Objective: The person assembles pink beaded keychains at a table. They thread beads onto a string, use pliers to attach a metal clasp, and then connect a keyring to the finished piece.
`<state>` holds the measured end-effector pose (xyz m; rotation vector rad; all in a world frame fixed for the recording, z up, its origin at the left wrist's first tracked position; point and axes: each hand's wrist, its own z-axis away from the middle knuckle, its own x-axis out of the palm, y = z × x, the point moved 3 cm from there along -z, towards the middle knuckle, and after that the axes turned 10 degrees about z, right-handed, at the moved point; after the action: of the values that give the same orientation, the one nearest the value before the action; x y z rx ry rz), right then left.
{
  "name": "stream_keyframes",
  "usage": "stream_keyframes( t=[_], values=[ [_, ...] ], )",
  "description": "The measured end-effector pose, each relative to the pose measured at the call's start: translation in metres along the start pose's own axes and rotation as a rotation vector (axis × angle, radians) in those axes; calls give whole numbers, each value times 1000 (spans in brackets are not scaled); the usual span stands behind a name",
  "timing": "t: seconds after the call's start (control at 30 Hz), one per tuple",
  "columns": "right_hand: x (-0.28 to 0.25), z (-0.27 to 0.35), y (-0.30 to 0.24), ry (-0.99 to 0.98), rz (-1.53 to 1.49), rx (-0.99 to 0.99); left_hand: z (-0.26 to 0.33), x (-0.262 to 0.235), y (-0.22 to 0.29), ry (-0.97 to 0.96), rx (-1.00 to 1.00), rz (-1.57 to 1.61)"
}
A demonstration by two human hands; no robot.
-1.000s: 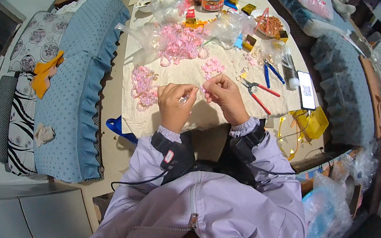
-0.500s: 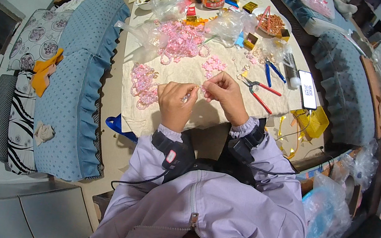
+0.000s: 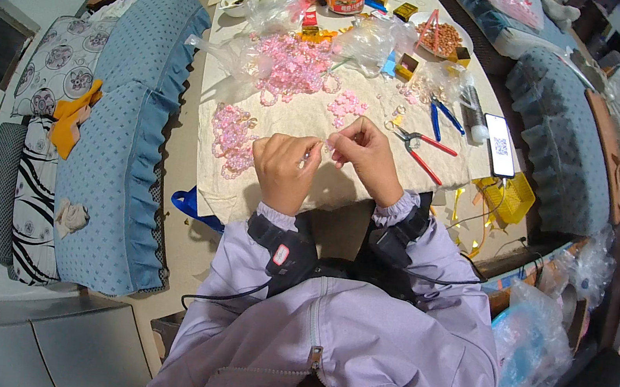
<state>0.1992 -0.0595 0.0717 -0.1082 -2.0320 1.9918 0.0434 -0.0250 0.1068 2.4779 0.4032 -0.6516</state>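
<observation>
Table: covered by beige cloth, strewn with pink beads, pliers. Blue sofas flank it. Left hand and right hand: fingers pinched shut on something too small to tell.

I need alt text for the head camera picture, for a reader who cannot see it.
Seen from above, a person in a lilac jacket brings the left hand and right hand together over a beige cloth, pinching something too small to tell. Pink beads lie left of the hands, red pliers right.
</observation>
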Motion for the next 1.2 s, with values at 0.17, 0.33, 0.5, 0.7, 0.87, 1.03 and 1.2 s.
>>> stream_keyframes(
  t=[0.17,0.33,0.5,0.7,0.87,1.03,1.2],
  values=[
    [-1,1,3,-10,31,-36,3,1,-5,-8,-102,56],
    [-1,-2,7,-82,16,111,0,1,-7,16,-190,108],
    [1,0,0,-129,46,50,-4,0,-5,-2,-175,100],
    [2,-3,1,-166,-17,35,-10,-3,-3,-21,-184,142],
    [2,-5,3,-154,-69,30,-17,-5,-4,-36,-206,186],
    [3,-6,-3,-118,-65,-35,-26,-5,-8,-83,-233,247],
    [4,-5,-12,-109,-108,-23,-37,-4,-13,-131,-473,623]
  ],
)
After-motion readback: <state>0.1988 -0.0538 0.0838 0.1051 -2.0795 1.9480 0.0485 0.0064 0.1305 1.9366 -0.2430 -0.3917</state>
